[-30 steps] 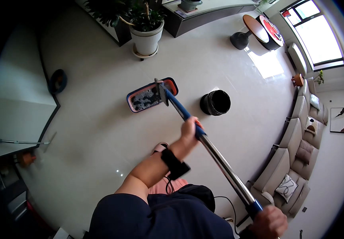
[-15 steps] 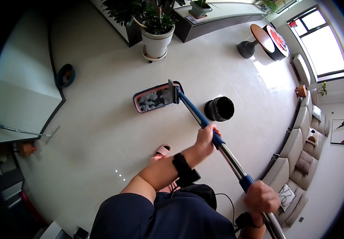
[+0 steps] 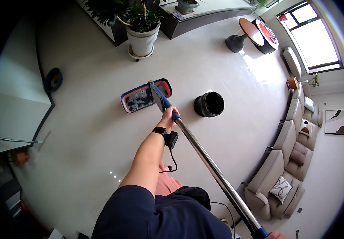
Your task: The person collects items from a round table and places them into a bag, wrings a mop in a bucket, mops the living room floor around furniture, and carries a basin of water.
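A mop (image 3: 209,162) with a steel pole and blue grips slants across the view. My left hand (image 3: 169,116) is wrapped round its blue lower grip, just above the mop head (image 3: 156,95). At the bottom edge, my right hand (image 3: 277,235) is mostly cut off, closed at the upper pole by a blue collar (image 3: 260,232). The narrow head hangs over the right part of a blue-and-orange bucket (image 3: 125,106) of dark, foamy water; whether it touches the water I cannot tell. A black bin (image 3: 200,105) stands right of the bucket.
A potted plant (image 3: 143,42) stands beyond the bucket, near a low cabinet (image 3: 172,28). A beige sofa (image 3: 277,165) lines the right side. At left are a blue pet bed or basin (image 3: 53,79) and another long-handled tool (image 3: 16,140). A round table (image 3: 251,32) is far right.
My left hand has moved forward and left toward the bucket, and my right hand back to the bottom edge. More steel pole shows between the blue parts, and the mop head has turned along the pole.
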Tool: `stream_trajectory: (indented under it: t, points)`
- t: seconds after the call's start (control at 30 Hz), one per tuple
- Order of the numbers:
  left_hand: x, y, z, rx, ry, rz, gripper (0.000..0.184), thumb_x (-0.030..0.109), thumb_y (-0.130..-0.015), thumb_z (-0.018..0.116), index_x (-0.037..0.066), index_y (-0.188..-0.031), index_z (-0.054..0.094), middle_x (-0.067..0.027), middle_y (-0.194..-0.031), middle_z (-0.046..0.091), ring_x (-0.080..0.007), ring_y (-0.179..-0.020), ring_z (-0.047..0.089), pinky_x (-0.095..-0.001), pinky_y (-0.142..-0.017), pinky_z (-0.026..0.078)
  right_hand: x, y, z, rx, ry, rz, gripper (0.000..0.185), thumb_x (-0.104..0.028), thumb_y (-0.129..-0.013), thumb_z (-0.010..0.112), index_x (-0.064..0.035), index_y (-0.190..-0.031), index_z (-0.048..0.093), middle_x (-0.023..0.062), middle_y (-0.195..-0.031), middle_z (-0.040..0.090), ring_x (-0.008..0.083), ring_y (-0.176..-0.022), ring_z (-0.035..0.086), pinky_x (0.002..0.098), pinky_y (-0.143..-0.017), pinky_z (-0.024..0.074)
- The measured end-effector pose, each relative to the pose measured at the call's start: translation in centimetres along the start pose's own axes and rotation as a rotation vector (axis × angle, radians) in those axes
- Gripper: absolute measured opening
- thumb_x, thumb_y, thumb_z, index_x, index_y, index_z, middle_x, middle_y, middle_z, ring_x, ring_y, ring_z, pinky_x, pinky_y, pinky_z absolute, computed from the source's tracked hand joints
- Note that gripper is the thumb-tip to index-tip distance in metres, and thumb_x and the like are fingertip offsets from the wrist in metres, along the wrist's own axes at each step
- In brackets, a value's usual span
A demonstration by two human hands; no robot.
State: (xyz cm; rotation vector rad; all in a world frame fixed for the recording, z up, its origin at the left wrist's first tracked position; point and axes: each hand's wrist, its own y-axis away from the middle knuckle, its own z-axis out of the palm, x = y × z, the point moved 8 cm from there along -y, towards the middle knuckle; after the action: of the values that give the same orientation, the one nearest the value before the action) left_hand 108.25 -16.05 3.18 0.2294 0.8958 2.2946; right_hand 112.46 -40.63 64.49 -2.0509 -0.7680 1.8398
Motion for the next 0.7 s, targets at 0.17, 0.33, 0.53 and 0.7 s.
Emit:
stream_trajectory:
  t: [0.17,0.33,0.53,0.7]
  points:
    - [0.0,0.1,0.9,-0.019,-0.032,0.008,0.010,0.009,-0.073,0.051,0.007,-0.069,0.042,-0.0031,-0.058,0.045,-0.0142,-0.053,0.046,-0.0273,-0.054,0.044,-0.5,0.4,-0.6,-0.035,-0.008,-0.029,0.022,-0.011,-0.072,0.058,-0.0124,-0.053,0.046,0.0024,-0.047,0.051,0.0125,-0.045,0.052,0.0247,-0.048,0.0409]
    - [0.2,0.2,1.3,-0.012,-0.104,0.041,0.010,0.008,-0.073,0.051,0.007,-0.069,0.042,-0.0039,-0.059,0.046,-0.0149,-0.053,0.046,-0.0275,-0.053,0.044,-0.4,0.2,-0.5,-0.098,-0.026,-0.050,0.024,-0.015,-0.074,0.060,-0.0121,-0.054,0.047,0.0018,-0.048,0.051,0.0119,-0.046,0.053,0.0249,-0.050,0.0414]
    - [0.0,-0.1,0.9,0.016,-0.043,0.022,0.009,0.009,-0.073,0.051,0.007,-0.068,0.043,-0.0038,-0.058,0.046,-0.0147,-0.051,0.046,-0.0273,-0.052,0.044,-0.3,-0.3,-0.7,-0.067,0.020,-0.023,0.023,-0.014,-0.074,0.059,-0.0117,-0.055,0.047,0.0019,-0.048,0.051,0.0121,-0.046,0.052,0.0249,-0.050,0.0412]
    - [-0.2,0.1,1.2,0.028,-0.006,0.002,0.010,0.009,-0.073,0.050,0.009,-0.067,0.042,-0.0017,-0.056,0.045,-0.0130,-0.049,0.045,-0.0259,-0.049,0.044,-0.2,-0.5,-0.9,-0.156,-0.064,-0.053,0.024,-0.015,-0.075,0.060,-0.0112,-0.055,0.047,0.0030,-0.049,0.051,0.0133,-0.046,0.052,0.0245,-0.048,0.0412]
